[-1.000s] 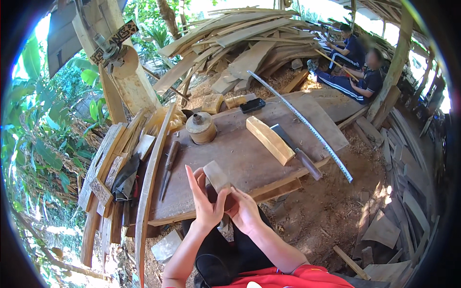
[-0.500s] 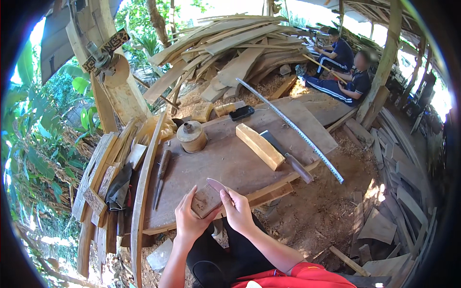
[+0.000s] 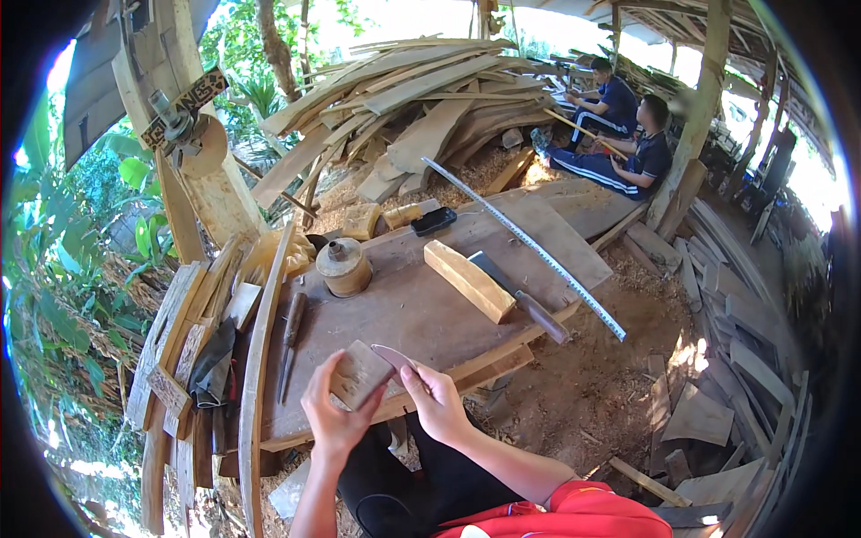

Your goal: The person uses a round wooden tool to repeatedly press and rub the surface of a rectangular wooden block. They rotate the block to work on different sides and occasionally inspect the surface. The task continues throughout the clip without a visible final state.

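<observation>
In the lower centre of the frame, the left hand [image 3: 336, 423] grips a flat, grey-brown rectangular block [image 3: 357, 374] while the right hand [image 3: 434, 405] pinches a thin, dark, curved blade-like piece [image 3: 391, 356] by its right edge, contact hard to tell; a slipping pinch could nick the left hand; a loosened grip could drop either piece onto the broad brown wooden desk [image 3: 395, 300] or the black-trousered legs [image 3: 386, 484] below.

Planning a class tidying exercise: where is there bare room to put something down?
On the bench, the middle patch beyond the left hand is bare, between pot, pointed tool and wooden block. Another lies right of the ruler. Crowded: the knife beside the block; the back edge with black tray and wood pieces.
</observation>
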`<move>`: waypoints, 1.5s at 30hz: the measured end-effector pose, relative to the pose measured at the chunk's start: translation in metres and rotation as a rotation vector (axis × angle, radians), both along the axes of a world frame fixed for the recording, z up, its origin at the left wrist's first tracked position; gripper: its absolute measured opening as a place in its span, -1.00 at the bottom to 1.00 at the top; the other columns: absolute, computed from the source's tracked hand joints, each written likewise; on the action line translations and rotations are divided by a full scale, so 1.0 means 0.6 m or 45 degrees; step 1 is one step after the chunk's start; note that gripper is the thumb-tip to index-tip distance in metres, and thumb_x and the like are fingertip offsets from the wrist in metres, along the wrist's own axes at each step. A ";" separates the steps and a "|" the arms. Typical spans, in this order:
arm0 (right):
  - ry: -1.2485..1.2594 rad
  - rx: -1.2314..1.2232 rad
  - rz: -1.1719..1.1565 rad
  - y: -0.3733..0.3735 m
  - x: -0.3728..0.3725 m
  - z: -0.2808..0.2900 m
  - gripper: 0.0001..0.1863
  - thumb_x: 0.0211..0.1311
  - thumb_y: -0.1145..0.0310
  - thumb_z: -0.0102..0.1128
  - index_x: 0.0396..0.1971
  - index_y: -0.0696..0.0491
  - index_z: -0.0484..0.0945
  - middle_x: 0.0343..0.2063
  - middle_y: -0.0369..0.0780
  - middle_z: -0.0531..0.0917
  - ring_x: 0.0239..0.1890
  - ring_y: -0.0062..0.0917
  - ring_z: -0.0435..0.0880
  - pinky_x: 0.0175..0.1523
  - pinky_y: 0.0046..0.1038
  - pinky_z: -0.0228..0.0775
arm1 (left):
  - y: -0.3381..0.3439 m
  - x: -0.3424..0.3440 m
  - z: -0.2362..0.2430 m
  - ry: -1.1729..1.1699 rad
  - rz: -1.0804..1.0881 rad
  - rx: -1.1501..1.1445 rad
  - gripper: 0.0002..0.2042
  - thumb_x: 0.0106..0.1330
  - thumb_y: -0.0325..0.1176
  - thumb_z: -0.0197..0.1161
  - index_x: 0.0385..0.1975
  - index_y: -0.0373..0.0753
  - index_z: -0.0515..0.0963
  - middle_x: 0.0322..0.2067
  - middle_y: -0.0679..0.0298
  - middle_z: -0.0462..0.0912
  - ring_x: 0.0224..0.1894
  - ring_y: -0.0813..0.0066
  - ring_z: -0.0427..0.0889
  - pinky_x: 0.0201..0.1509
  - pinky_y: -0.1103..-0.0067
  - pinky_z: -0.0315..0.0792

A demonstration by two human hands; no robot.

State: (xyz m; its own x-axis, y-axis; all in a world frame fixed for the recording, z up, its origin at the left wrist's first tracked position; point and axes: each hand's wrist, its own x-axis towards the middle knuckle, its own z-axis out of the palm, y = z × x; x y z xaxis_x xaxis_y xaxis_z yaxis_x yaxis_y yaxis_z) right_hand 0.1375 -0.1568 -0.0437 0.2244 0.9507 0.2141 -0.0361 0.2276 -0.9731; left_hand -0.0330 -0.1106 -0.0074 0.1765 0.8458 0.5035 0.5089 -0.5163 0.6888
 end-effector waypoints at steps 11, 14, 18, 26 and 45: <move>-0.046 -0.004 -0.072 0.006 0.010 -0.014 -0.59 0.69 0.27 0.03 0.26 0.26 0.56 -0.29 -0.33 0.58 -0.22 -0.78 0.39 -0.14 -0.58 0.32 | -0.016 0.040 -0.028 0.038 -0.259 0.116 -0.31 -0.03 -0.27 0.72 0.13 -0.36 0.59 -0.02 -0.01 0.73 -0.03 0.02 0.77 0.09 0.33 0.65; -0.183 0.112 -0.114 0.014 0.015 -0.020 -0.62 0.67 0.31 0.05 0.26 0.23 0.57 -0.37 -0.22 0.57 -0.30 -0.68 0.46 -0.25 -0.50 0.36 | 0.021 0.025 -0.047 0.051 -0.109 0.057 -0.28 -0.03 -0.21 0.73 0.15 -0.34 0.57 0.04 -0.01 0.72 0.15 -0.04 0.70 0.28 0.23 0.54; -0.556 0.251 -0.085 0.024 0.014 -0.004 -0.62 0.62 0.37 0.07 0.28 0.23 0.55 0.07 0.06 0.70 0.16 -0.25 0.70 0.18 -0.32 0.55 | 0.081 0.011 -0.088 0.239 -0.056 0.197 -0.25 0.01 -0.11 0.68 0.19 -0.29 0.51 0.14 -0.01 0.68 0.40 -0.12 0.49 0.51 0.07 0.29; -1.127 0.387 -0.109 0.075 0.032 -0.026 -0.61 0.47 0.46 0.21 0.23 0.22 0.58 0.29 0.00 0.61 0.42 -0.10 0.49 0.45 -0.19 0.42 | 0.092 0.032 -0.119 0.290 0.112 0.106 -0.26 0.01 -0.19 0.65 0.17 -0.37 0.46 0.25 -0.21 0.53 0.47 -0.28 0.32 0.58 0.05 0.17; -1.266 0.452 -0.078 0.099 0.031 -0.033 -0.51 0.33 0.50 0.26 0.26 0.24 0.55 0.28 0.00 0.60 0.40 -0.14 0.52 0.46 -0.19 0.42 | 0.090 0.027 -0.110 0.119 0.143 0.103 -0.45 -0.03 -0.38 0.60 -0.02 -0.49 0.60 0.22 -0.19 0.53 0.32 -0.26 0.49 0.43 0.16 0.39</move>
State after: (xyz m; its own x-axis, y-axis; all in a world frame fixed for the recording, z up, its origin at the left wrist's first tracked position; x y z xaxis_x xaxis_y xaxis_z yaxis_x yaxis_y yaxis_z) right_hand 0.1563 -0.0974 -0.0637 -0.1588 0.7907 0.5912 0.7618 0.4791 -0.4360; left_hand -0.0171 -0.0569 -0.0737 0.1325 0.8203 0.5564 0.6265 -0.5043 0.5943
